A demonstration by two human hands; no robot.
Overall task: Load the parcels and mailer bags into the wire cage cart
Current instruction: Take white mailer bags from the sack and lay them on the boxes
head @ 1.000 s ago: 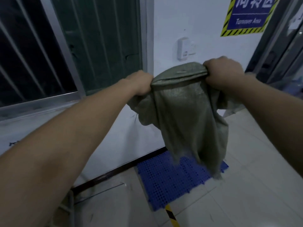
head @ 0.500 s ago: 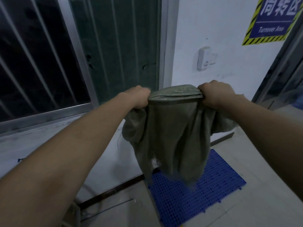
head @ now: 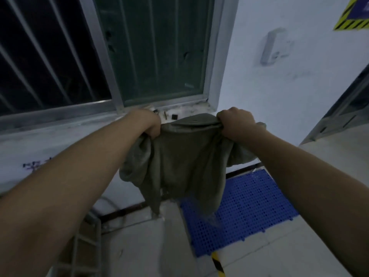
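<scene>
Sack dangled slack, left hand and right hand both clutching its rim; seemingly mid-carry, next it needed lowering and letting go.

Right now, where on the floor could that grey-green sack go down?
The blue perforated plastic mat below the wall looks bare, as do the pale floor tiles right of the yellow-black tape stripe. A white wire frame crowds the lower left.

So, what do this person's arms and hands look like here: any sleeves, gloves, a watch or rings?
Nothing worn shows. The left hand and right hand are bare, without gloves, and no ring can be seen on the knuckles that show. The left forearm and right forearm are bare up to the frame edge: no sleeve, watch or wristband in view.
</scene>
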